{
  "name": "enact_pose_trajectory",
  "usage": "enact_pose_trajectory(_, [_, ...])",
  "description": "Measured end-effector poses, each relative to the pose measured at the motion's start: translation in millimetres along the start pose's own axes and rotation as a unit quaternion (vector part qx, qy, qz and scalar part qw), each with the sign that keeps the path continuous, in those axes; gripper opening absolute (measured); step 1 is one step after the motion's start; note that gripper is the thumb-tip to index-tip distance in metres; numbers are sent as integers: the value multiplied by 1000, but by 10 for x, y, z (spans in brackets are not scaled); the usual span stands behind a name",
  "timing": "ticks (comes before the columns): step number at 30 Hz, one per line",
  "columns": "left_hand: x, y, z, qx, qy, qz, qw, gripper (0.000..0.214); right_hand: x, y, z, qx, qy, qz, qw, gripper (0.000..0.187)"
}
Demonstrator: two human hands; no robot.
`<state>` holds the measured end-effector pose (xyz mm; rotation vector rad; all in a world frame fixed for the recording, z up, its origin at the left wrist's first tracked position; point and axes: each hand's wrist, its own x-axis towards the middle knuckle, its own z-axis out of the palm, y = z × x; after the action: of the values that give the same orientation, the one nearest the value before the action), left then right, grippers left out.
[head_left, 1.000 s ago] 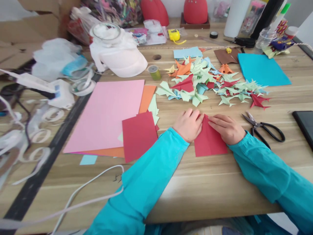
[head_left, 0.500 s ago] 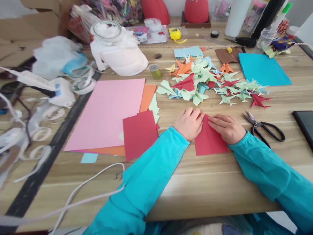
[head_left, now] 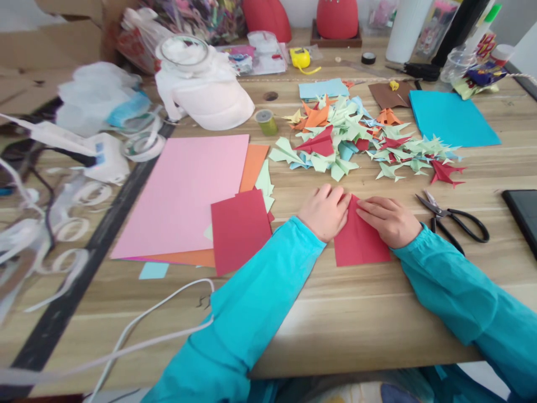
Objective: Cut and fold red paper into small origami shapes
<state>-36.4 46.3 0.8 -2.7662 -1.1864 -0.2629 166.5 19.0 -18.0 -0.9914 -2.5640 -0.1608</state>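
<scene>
A sheet of red paper (head_left: 361, 246) lies on the table in front of me, with a lengthwise crease and its top drawn to a narrow edge between my hands. My left hand (head_left: 325, 212) is closed at the upper left edge of this sheet, its fingers bent and pressed to the paper. From the other side, my right hand (head_left: 388, 219) presses the upper right edge with its fingers together; the thumb is mostly hidden. Right of that hand rest black-handled scissors (head_left: 451, 215). Beyond the hands spreads a pile of folded paper planes (head_left: 335, 134) in green, red, orange and blue.
At left lie a pink sheet (head_left: 188, 190) over orange ones, and another red sheet (head_left: 241, 229). A white cable (head_left: 126, 324) crosses the front left. Blue paper (head_left: 453, 120), a thread spool (head_left: 266, 122), a yellow tape measure (head_left: 300, 57) and a black device (head_left: 522, 215) surround the work area.
</scene>
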Motion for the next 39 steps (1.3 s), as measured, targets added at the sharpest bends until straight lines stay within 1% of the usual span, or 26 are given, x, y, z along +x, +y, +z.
enact_pose_trajectory(7, [0,-1,-7,1,-3,1,1000,41,-10,5,10,8,-4,6,1000,35])
enact_pose_trajectory(12, [2,-3,-12,2,-6,2,1000,42,-11,-2,14,-1,6,3,1000,34])
enact_pose_trajectory(18, [0,-3,-11,-6,-8,-1,1000,41,-8,-13,13,3,-10,17,1000,35])
enact_pose_trajectory(24, [1,0,-12,0,-8,1,1000,42,-6,-18,13,1,-12,14,1000,35])
enact_pose_trajectory(31, [-3,-11,-1,1,-9,4,1000,47,-3,-23,13,-5,5,5,1000,34])
enact_pose_trajectory(39, [-13,-4,4,-16,-8,-10,1000,42,-3,-33,17,-18,0,10,1000,35])
